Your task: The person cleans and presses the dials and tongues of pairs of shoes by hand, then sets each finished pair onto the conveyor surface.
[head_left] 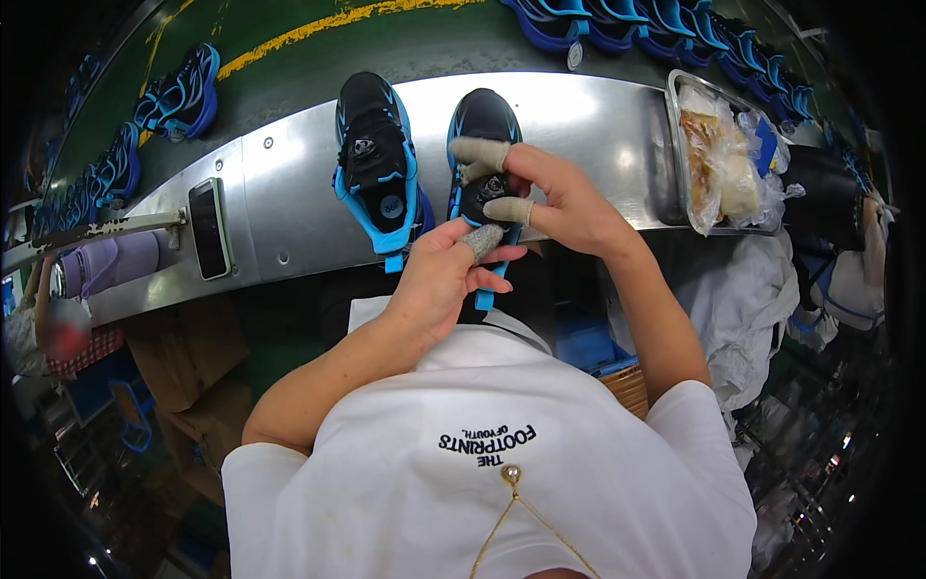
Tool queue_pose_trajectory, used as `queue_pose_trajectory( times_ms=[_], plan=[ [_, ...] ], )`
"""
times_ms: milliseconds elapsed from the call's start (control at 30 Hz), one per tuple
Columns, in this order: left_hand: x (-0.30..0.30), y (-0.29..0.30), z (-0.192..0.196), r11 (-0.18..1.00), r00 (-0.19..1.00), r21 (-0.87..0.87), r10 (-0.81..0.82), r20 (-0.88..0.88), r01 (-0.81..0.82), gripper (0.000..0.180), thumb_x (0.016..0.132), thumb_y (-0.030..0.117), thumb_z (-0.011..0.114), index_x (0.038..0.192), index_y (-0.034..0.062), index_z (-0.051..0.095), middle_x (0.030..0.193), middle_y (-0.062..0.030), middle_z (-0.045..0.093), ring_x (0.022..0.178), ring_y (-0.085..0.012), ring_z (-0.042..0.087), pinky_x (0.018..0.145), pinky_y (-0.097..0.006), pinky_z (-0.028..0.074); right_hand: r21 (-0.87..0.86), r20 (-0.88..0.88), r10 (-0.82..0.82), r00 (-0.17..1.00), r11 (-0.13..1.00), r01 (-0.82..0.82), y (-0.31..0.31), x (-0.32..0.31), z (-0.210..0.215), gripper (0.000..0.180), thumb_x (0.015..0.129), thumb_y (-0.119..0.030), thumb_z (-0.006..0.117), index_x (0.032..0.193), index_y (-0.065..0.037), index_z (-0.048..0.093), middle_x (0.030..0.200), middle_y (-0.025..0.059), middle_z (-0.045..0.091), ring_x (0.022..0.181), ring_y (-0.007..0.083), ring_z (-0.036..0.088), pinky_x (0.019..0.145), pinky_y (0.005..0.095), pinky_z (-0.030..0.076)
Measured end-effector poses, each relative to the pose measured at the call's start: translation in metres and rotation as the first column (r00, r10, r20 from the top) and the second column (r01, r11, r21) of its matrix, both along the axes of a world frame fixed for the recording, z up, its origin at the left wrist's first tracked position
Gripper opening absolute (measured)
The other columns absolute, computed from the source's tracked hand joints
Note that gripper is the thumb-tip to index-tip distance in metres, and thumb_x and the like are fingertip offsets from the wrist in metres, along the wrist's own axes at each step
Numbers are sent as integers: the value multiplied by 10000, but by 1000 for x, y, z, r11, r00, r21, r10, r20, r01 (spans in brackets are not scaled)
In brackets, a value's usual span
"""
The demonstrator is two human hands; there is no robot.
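A black and blue sneaker (485,114) lies on the metal ledge with its toe pointing away from me. My left hand (446,268), a grey cot on one finger, grips the sneaker by the collar near its heel. Beige cots cover the thumb and a finger of my right hand (550,198), which closes over the sneaker's tongue around a round dial (493,185). Part of the collar is hidden behind my fingers. Just to the left sits the matching sneaker (371,130), untouched, with a similar dial and a round label inside.
The metal ledge (598,125) borders a green conveyor belt (424,48) carrying several more sneakers (656,24). On the right stands a metal tray (677,145) with plastic bags. A phone (209,228) lies at left beside a metal bar (106,232). Cardboard boxes (183,352) are below.
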State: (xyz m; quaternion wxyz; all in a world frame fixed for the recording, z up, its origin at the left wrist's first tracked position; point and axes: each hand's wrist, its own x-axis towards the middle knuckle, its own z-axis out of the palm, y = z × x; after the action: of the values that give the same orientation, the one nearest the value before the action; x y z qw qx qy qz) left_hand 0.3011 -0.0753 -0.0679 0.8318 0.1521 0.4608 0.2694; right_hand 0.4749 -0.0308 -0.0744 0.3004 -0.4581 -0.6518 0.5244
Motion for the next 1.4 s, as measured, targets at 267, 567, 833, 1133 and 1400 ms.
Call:
queue_pose_trajectory(
  times_ms=[267,567,833,1133,1400],
  plan=[
    [1,1,-3,1000,1000,11,-22,18,22,242,980,82,461,1177,-26,552,1145,-125,627,1060,-216,644,669,-274,564,328,167,-299,939,915,233,-22,-20,-12,361,768,-111,718,1126,-114,670,823,95,497,725,254,522,638,334,444],
    [-3,0,-3,999,997,18,-40,72,38,283,986,136,490,1195,-41,560,1150,-135,634,954,-200,671,604,-249,540,326,224,-266,938,927,185,-19,-14,-16,411,807,-92,697,1214,-134,663,861,14,561,740,102,510,659,257,417],
    [-75,67,3,513,496,695,487,-719,504,206,841,91,715,1040,48,691,922,-4,596,740,-73,484,655,-209,395,200,104,-304,947,939,279,81,0,-43,404,874,-311,684,1199,-71,655,1031,121,664,851,188,632,759,290,502],
    [-82,77,-28,570,606,637,280,-744,519,353,771,-73,604,1091,51,684,897,17,495,720,-86,446,706,-211,410,286,385,-67,920,957,-50,160,-106,-104,478,884,-425,629,1215,-81,627,1106,224,637,1008,361,609,892,401,485],
    [-90,94,-23,602,730,574,-21,-683,555,353,823,-21,629,1170,47,635,1052,10,604,852,-48,536,765,-197,443,165,391,-10,920,984,-60,164,-116,-109,494,858,-419,639,1209,-71,621,1145,249,620,1092,404,571,958,442,447]
  ],
)
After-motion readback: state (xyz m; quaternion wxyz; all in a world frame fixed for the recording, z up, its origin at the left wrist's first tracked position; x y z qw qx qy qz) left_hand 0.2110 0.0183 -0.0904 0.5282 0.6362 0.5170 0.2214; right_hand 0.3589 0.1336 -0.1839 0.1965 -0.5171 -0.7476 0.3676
